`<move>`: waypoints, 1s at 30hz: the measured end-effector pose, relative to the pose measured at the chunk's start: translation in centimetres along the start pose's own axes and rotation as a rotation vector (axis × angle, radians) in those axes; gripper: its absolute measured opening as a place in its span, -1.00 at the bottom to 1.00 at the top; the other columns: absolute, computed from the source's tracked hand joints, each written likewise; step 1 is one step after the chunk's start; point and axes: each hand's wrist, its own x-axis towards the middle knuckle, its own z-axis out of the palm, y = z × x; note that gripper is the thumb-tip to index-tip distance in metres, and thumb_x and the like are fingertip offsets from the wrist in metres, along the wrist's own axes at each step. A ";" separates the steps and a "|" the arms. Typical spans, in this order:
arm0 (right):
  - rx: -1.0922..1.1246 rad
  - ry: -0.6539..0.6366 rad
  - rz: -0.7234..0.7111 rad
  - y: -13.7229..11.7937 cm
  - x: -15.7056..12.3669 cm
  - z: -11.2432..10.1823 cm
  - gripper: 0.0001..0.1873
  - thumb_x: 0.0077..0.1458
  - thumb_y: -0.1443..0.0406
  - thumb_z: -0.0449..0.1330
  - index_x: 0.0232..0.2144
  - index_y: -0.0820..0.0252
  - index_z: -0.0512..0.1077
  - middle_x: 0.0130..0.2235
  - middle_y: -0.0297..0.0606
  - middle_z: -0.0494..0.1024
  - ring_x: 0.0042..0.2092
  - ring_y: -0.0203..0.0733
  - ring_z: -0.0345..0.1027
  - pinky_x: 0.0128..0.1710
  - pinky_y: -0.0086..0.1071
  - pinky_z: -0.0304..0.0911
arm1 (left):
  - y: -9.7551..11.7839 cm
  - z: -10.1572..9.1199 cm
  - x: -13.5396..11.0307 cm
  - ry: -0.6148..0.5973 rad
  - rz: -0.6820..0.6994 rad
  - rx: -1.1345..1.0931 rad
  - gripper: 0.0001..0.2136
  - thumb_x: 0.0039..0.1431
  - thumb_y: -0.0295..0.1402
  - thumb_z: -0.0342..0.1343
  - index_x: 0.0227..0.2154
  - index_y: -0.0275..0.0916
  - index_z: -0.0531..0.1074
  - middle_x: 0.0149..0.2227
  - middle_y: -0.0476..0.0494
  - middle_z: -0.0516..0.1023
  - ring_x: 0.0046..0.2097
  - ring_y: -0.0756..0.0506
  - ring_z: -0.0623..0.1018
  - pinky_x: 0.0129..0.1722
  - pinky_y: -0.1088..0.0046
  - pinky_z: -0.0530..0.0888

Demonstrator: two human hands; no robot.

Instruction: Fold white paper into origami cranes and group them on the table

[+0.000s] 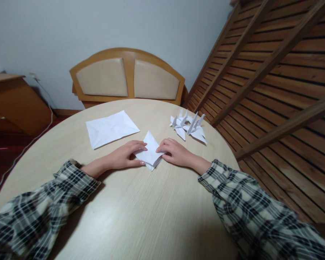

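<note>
A small folded white paper (151, 150), diamond-shaped, lies on the round pale wooden table (141, 213). My left hand (124, 156) rests on the paper's left edge, fingers together, thumb and fingertips pinching it. My right hand (174, 151) presses the paper's right corner with curled fingers. Both forearms wear plaid sleeves.
A flat, creased white sheet (111, 128) lies at the back left of the table. Several finished folded paper cranes (189, 126) sit at the back right. A wooden chair with padded back (128, 77) stands behind the table. Slatted wooden panels (281, 79) lean on the right.
</note>
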 end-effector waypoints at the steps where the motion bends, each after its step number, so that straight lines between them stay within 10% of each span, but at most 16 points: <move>1: -0.005 0.000 0.006 0.0 0.0 0.0 -0.83 0.17 0.41 0.15 -0.20 0.17 0.50 -0.16 -0.17 0.48 -0.06 -0.10 0.31 -0.02 -0.20 0.20 | 0.0 0.0 0.0 0.003 -0.002 -0.005 -0.50 0.19 -0.08 0.22 0.12 -0.19 0.37 0.23 -0.35 0.39 0.26 -0.29 0.36 0.25 0.00 0.28; 30: -0.104 0.107 0.083 -0.8 0.4 0.9 -0.82 0.34 0.26 0.00 -0.19 0.19 0.37 -0.23 -0.14 0.53 -0.17 -0.10 0.36 -0.09 -0.22 0.17 | 0.6 0.1 0.4 0.089 -0.086 0.017 -0.69 0.29 -0.32 0.03 0.07 -0.16 0.44 0.14 -0.23 0.51 0.14 -0.22 0.48 0.19 0.07 0.39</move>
